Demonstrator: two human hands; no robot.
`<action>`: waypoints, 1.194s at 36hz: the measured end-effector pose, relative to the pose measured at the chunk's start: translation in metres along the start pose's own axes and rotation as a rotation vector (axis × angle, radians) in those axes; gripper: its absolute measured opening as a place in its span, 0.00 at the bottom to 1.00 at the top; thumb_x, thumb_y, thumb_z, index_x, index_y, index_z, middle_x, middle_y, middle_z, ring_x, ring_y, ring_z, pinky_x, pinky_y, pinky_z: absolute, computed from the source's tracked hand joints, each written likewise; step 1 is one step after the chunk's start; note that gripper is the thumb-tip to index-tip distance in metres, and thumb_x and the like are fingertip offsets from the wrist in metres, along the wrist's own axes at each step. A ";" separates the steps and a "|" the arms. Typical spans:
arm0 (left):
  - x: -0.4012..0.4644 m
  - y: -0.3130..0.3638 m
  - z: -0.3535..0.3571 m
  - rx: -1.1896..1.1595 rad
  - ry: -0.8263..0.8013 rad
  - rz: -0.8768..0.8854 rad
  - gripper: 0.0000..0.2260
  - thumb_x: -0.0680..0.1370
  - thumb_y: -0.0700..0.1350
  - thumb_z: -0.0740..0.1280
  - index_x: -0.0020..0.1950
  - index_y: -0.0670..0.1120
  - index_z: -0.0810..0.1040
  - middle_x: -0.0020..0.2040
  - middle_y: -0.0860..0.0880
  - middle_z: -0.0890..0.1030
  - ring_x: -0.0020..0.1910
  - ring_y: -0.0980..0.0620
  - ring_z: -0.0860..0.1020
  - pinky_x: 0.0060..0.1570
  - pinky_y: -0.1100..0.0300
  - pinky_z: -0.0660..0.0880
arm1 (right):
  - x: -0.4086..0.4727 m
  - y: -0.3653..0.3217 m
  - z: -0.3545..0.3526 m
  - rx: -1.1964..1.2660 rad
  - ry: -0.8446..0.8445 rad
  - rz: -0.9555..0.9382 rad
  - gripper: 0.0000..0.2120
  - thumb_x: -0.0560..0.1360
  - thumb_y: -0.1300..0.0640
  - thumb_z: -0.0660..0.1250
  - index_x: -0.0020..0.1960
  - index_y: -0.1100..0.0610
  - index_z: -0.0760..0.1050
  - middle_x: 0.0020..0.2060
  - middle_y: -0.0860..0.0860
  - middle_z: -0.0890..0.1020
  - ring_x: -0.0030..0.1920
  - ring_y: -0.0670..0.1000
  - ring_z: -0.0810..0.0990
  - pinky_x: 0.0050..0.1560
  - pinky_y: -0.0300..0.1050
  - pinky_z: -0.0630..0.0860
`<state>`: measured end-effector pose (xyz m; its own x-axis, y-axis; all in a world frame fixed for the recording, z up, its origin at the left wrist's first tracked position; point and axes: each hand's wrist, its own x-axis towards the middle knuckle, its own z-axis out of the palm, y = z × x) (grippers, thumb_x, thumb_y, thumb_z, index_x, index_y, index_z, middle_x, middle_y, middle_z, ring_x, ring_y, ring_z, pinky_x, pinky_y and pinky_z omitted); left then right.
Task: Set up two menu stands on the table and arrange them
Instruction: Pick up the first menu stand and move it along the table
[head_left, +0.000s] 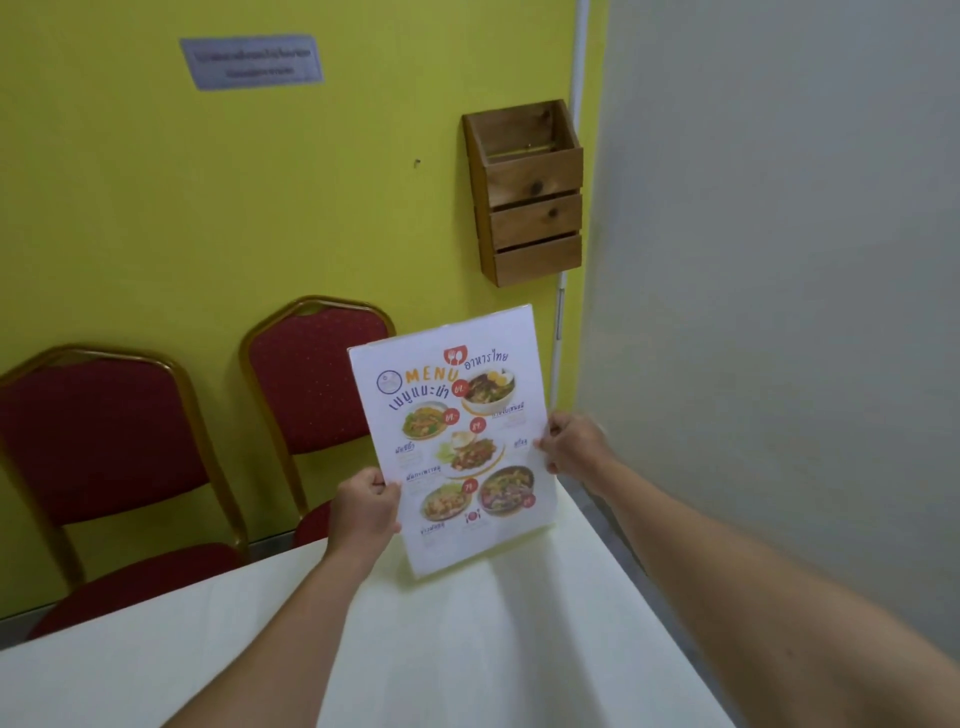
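A menu stand, a clear upright sheet holder with a white page of food photos and the word MENU, is held tilted above the far corner of the white table. A second sheet edge shows just behind its top. My left hand grips its left edge low down. My right hand pinches its right edge at mid height. Whether its base touches the table is unclear.
An empty wooden wall box hangs on the yellow wall above the menu. Two red padded chairs with gold frames stand against that wall behind the table. A grey wall runs close along the table's right side.
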<state>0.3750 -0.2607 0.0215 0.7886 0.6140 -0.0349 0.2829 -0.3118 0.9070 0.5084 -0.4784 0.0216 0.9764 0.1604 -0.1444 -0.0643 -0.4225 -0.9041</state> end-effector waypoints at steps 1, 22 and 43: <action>0.001 -0.001 0.002 -0.003 0.004 -0.005 0.06 0.74 0.37 0.64 0.41 0.34 0.77 0.45 0.35 0.83 0.34 0.43 0.78 0.38 0.42 0.82 | 0.001 0.000 0.000 0.006 -0.001 0.004 0.04 0.74 0.65 0.65 0.45 0.61 0.78 0.40 0.56 0.80 0.39 0.55 0.77 0.43 0.54 0.78; 0.004 -0.006 0.011 0.023 0.000 -0.076 0.06 0.75 0.37 0.63 0.43 0.34 0.77 0.43 0.39 0.83 0.39 0.38 0.81 0.39 0.44 0.81 | 0.009 0.019 0.006 -0.043 -0.036 0.014 0.08 0.74 0.63 0.66 0.37 0.54 0.75 0.34 0.48 0.79 0.41 0.56 0.80 0.52 0.58 0.80; -0.001 -0.007 0.002 0.119 -0.066 -0.035 0.02 0.74 0.43 0.67 0.46 0.45 0.76 0.51 0.44 0.85 0.43 0.45 0.80 0.42 0.55 0.75 | -0.003 0.014 0.004 -0.074 -0.005 0.021 0.12 0.74 0.59 0.67 0.58 0.54 0.76 0.49 0.53 0.83 0.49 0.56 0.82 0.51 0.51 0.78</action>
<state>0.3730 -0.2605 0.0145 0.8101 0.5783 -0.0961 0.3700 -0.3772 0.8490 0.5041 -0.4809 0.0072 0.9739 0.1555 -0.1653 -0.0690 -0.4907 -0.8686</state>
